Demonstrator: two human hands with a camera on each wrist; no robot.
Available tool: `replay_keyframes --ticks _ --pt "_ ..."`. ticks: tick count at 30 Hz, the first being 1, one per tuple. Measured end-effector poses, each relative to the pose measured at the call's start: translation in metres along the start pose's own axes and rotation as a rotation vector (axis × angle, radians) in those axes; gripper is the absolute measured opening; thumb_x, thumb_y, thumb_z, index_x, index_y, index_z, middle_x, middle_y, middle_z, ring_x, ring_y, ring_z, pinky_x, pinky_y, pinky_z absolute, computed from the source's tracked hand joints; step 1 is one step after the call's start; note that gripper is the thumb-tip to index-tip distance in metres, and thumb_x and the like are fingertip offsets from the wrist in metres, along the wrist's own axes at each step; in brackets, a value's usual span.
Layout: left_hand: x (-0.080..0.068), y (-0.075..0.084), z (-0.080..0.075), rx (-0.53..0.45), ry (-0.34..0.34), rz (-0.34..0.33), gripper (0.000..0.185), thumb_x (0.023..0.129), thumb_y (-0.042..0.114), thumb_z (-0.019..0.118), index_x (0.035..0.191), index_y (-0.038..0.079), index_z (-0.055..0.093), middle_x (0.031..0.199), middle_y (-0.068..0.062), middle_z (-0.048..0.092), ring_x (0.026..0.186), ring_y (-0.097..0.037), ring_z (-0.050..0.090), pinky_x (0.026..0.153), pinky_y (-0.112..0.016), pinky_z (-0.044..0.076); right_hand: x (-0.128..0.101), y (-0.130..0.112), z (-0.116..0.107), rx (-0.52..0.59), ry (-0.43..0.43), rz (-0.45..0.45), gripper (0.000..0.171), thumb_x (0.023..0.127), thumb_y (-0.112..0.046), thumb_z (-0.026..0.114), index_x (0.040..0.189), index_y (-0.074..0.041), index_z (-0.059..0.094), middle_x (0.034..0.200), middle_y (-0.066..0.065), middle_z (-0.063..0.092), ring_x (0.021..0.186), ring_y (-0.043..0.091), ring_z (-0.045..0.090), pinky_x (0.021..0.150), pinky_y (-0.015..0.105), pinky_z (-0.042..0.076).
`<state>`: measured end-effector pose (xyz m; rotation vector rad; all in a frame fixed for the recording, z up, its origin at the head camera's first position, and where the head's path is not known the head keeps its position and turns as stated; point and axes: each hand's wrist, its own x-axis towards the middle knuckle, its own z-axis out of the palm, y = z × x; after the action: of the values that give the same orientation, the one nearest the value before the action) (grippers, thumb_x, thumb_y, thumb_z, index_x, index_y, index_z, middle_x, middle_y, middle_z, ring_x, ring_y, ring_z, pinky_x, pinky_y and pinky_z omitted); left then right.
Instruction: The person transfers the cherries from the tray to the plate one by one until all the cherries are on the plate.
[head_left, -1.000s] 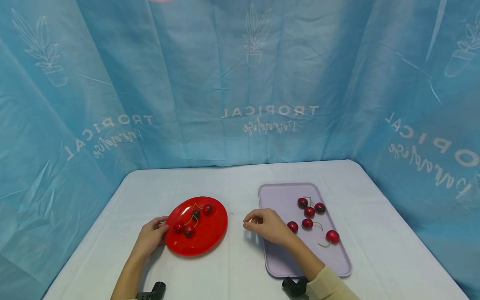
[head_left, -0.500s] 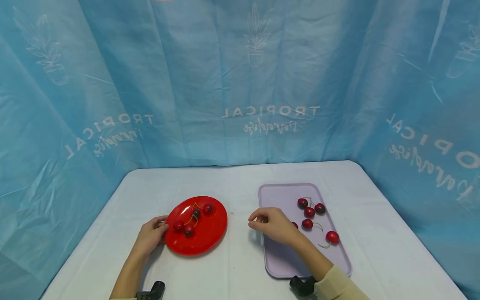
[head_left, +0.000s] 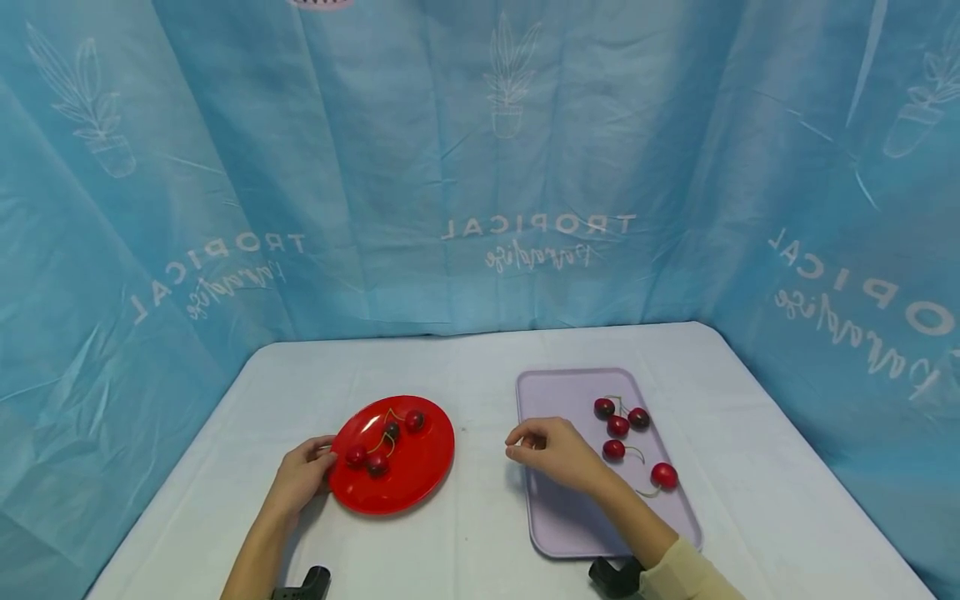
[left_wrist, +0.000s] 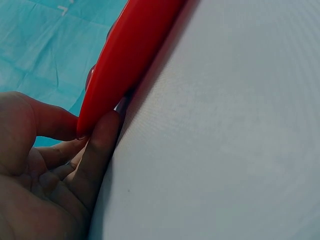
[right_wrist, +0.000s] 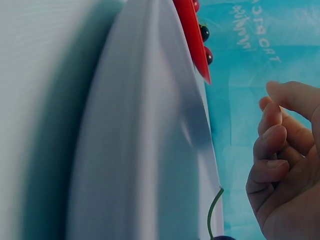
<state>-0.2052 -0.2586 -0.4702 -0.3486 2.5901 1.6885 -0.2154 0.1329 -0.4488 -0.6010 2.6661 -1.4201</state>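
A red plate [head_left: 405, 467] lies left of centre on the white table, with several dark red cherries [head_left: 377, 464] on it. My left hand [head_left: 322, 458] holds its left rim. In the left wrist view the thumb and fingers of that hand [left_wrist: 92, 127] pinch the plate's edge [left_wrist: 130, 55]. My right hand [head_left: 517, 446] hovers over the left part of a lavender tray [head_left: 562, 517], fingers loosely curled and holding nothing. Several cherries [head_left: 617, 426] lie on the tray to the right of it. The right wrist view shows that hand [right_wrist: 267, 112] empty above the tray [right_wrist: 150, 125], a cherry stem [right_wrist: 214, 210] below it.
A white cloth covers the table [head_left: 465, 358], and blue printed curtains [head_left: 480, 167] close it in at the back and both sides. Bare cloth lies between the plate and the tray. The red plate [right_wrist: 192, 35] shows beyond the tray in the right wrist view.
My right hand has moved to the right, from the gap between plate and tray to over the tray, and now hides one cherry. The left hand has stayed on the plate's rim.
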Motion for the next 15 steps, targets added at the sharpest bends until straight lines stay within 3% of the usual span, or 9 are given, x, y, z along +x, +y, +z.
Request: replay_keyframes --ticks 9,15 --pt "0.001 -0.002 0.001 -0.005 -0.003 0.008 0.041 0.097 0.014 0.05 0.135 -0.003 0.046 0.124 -0.026 0.054 0.09 -0.023 0.062 0.072 -0.029 0.056 -0.005 0.011 -0.005 -0.02 0.022 -0.007 0.012 0.086 -0.032 0.071 0.092 -0.022 0.072 0.075 -0.005 0.059 0.068 0.014 0.053 0.059 0.029 0.045" --pt "0.0 -0.002 0.0 -0.001 0.001 0.012 0.042 0.097 0.014 0.05 0.135 -0.003 0.046 0.124 -0.027 0.054 0.09 -0.023 0.062 0.072 -0.03 0.056 -0.008 0.019 -0.009 -0.035 0.042 -0.007 0.013 0.085 -0.03 0.072 0.093 -0.02 0.073 0.073 -0.005 0.059 0.067 0.014 0.052 0.057 0.028 0.044"
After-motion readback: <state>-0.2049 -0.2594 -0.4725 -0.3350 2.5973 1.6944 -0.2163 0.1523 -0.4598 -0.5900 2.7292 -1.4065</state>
